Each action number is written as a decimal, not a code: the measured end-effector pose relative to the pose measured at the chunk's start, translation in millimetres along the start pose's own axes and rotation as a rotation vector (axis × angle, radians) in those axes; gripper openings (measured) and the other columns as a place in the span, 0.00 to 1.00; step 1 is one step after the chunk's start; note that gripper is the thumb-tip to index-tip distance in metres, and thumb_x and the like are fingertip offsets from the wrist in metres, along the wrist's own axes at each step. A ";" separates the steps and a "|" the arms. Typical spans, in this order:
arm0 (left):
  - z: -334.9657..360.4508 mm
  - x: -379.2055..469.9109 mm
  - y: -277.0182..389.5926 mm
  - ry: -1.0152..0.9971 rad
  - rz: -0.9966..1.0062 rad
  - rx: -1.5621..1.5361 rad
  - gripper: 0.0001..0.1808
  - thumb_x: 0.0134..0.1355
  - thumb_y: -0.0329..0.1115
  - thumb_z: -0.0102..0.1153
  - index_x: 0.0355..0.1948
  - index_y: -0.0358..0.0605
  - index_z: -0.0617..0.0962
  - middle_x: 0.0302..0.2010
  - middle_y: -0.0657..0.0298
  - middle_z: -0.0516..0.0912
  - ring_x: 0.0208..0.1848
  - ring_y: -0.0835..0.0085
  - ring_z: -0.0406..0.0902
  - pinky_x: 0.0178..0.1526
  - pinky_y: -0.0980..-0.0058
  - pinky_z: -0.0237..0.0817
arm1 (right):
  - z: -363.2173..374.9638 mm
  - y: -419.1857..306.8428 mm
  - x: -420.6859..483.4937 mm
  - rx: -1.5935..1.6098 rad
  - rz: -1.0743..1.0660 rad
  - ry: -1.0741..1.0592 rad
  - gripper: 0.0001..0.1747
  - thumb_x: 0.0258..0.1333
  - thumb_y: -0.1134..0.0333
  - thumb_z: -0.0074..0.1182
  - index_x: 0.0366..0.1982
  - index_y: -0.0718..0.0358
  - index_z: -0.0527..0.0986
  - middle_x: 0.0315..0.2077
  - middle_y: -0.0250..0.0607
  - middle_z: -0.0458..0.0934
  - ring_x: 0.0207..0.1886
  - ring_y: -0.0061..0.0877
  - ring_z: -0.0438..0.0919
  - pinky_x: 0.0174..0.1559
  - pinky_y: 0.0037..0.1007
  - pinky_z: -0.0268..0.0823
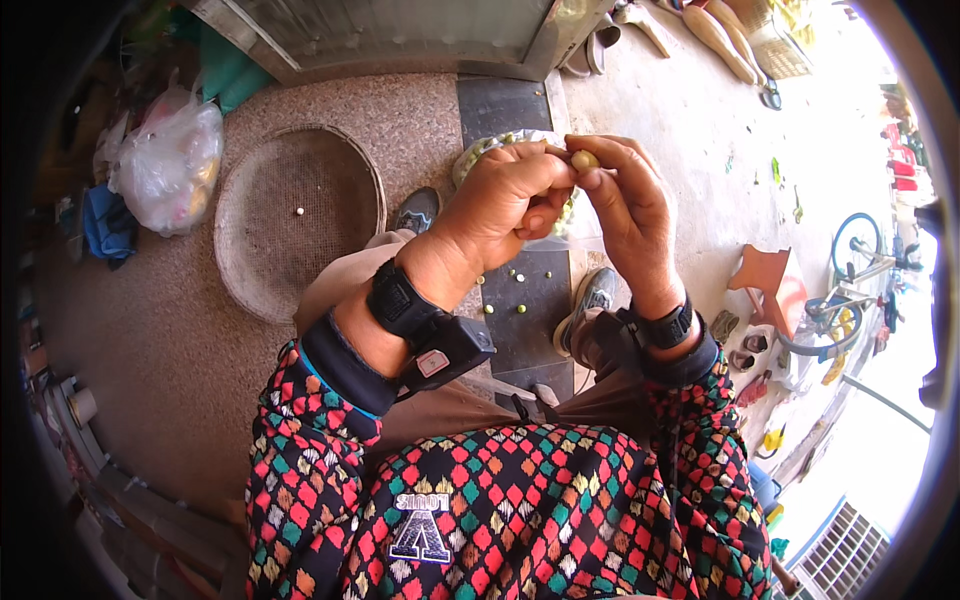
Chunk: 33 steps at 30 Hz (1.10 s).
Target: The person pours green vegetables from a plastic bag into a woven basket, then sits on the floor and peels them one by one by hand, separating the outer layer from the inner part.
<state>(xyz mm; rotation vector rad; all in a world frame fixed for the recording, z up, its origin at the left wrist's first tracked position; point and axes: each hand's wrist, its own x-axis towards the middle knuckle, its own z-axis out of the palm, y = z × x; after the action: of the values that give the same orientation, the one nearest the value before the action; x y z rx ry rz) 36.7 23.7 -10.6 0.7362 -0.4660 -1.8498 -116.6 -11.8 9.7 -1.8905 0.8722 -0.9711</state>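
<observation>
Both my hands meet above a clear plastic bag (495, 142) of small green round fruits or nuts, which stands on the dark floor strip. My right hand (630, 195) pinches a small yellowish-green round fruit or nut (584, 160) between thumb and fingers. Against its left side rest the thumb and forefinger of my left hand (510, 187), whose other fingers are curled; whether they hold anything is hidden. Several small green and whitish pieces (522, 308) lie on the dark strip below. To the left, a round woven tray (255, 262) holds one small whitish piece (300, 211).
My shoes (417, 210) stand either side of the bag. A glass-panelled metal-framed door (405, 37) is at the top. Filled plastic bags (172, 157) lie far left. At right are an orange stool (772, 289), loose shoes (742, 360) and a bicycle (832, 292).
</observation>
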 end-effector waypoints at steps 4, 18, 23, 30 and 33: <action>1.1 -0.8 3.3 0.074 -0.017 0.090 0.07 0.59 0.31 0.53 0.35 0.39 0.79 0.18 0.71 0.72 0.15 0.88 0.61 0.18 0.87 0.49 | -10.1 0.2 5.5 -0.279 -0.195 -0.032 0.13 0.53 0.73 0.58 0.43 0.63 0.78 0.32 0.41 0.78 0.34 0.30 0.79 0.36 0.27 0.71; -20.0 -17.4 25.4 -0.155 0.000 0.541 0.21 0.59 0.43 0.65 0.45 0.36 0.80 0.24 0.71 0.77 0.27 0.87 0.70 0.31 0.86 0.61 | -6.3 26.3 11.5 0.302 0.158 -0.234 0.11 0.59 0.68 0.57 0.43 0.64 0.79 0.36 0.31 0.77 0.40 0.18 0.75 0.43 0.22 0.68; -20.4 -21.4 27.6 -0.077 0.000 0.495 0.26 0.61 0.57 0.56 0.34 0.41 0.79 0.19 0.74 0.69 0.16 0.90 0.57 0.19 0.89 0.46 | 8.3 26.7 10.9 0.336 0.040 -0.270 0.11 0.56 0.71 0.60 0.41 0.66 0.80 0.34 0.34 0.77 0.38 0.19 0.77 0.41 0.22 0.70; -26.4 -19.6 22.5 -0.022 0.063 0.246 0.22 0.65 0.52 0.53 0.33 0.41 0.78 0.21 0.72 0.72 0.14 0.89 0.58 0.16 0.89 0.48 | 27.4 12.2 18.0 0.641 0.321 -0.185 0.12 0.62 0.65 0.54 0.41 0.66 0.79 0.29 0.32 0.79 0.34 0.17 0.78 0.35 0.19 0.69; -31.2 -19.7 21.3 0.002 0.060 0.163 0.19 0.66 0.48 0.54 0.35 0.39 0.78 0.21 0.72 0.72 0.14 0.89 0.58 0.16 0.89 0.49 | 34.0 19.0 20.4 0.681 0.434 -0.098 0.15 0.64 0.61 0.50 0.41 0.65 0.79 0.25 0.31 0.78 0.28 0.14 0.74 0.29 0.16 0.63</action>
<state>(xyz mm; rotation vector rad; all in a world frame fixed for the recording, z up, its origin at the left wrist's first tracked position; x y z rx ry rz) 77.7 34.5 -15.0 0.8247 -0.6371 -1.7697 -81.7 -25.1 -13.6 -1.1020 0.7269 -0.7651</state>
